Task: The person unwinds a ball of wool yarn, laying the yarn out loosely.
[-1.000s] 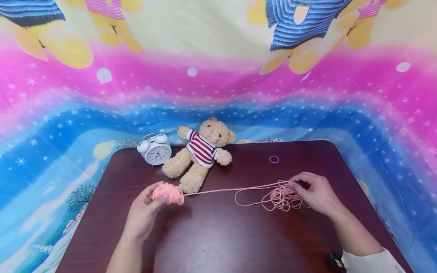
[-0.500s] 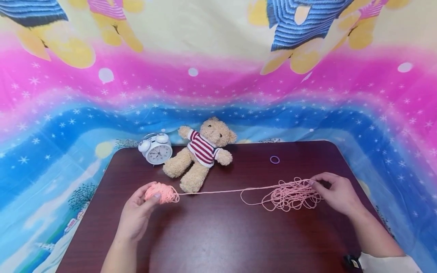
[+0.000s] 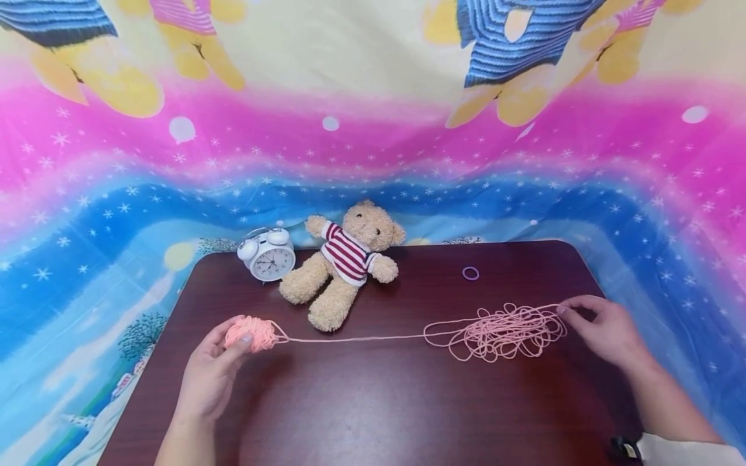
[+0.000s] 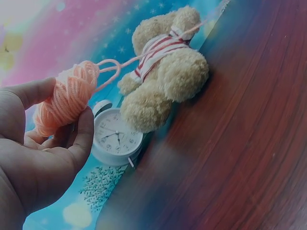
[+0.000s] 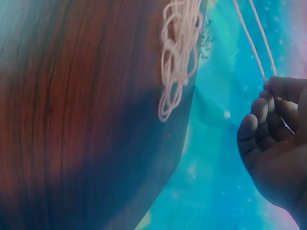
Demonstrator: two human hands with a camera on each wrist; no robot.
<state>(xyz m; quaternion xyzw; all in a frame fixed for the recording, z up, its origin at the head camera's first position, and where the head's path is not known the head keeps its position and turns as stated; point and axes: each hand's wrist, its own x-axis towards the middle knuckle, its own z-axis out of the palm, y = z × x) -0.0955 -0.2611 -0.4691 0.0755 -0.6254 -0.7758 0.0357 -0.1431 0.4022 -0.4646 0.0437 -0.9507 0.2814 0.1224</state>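
Observation:
My left hand (image 3: 212, 369) grips a small wound ball of peach-pink yarn (image 3: 252, 334) between thumb and fingers, at the left of the table in the head view. From the ball a loop of yarn (image 4: 111, 69) comes off, and a strand (image 3: 355, 338) runs straight across to a loose, looping heap of yarn (image 3: 507, 333) on the right. Just beyond that heap, my right hand (image 3: 600, 327) pinches a strand between thumb and index finger. The right wrist view has two lengths of yarn (image 5: 256, 40) rising from that pinch, with the other fingers (image 5: 259, 110) loosely bent.
Behind the yarn, a teddy bear (image 3: 346, 255) in a striped shirt leans on the dark wooden table (image 3: 373, 401), beside a white alarm clock (image 3: 271, 259). A purple ring (image 3: 471, 274) lies toward the back right. Patterned cloth (image 3: 373, 155) surrounds the table's far sides.
My hands have moved apart, the left to the left with the ball, the right to the right. The heap is spread wider, and the strand between is lower and longer.

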